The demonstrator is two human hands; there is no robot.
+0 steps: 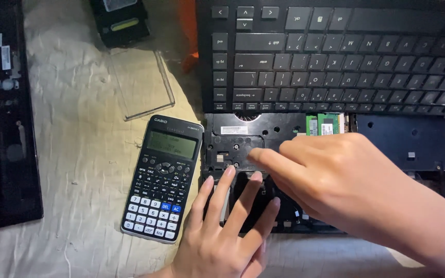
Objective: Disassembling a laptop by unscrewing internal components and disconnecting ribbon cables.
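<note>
Both hands lie open on the laptop base (263, 134), holding nothing: left hand (227, 231) flat beside the calculator (162, 177), right hand (336, 180) below a white label (234, 129).

Under the left hand (222, 231) and right hand (346, 180), a black laptop base (263, 139) is seen, with green memory boards (324, 123) just beyond the right hand's knuckles and a black keyboard (336, 56) with pale grey lettering farther out. Just left of the left hand, a black calculator (163, 177) is shown with a grey-green screen, white number keys and two blue keys. Everything is laid on a cream, wrinkled cloth (78, 128), with a clear plastic cover (142, 85) and a black panel (3, 113) farther left.
</note>
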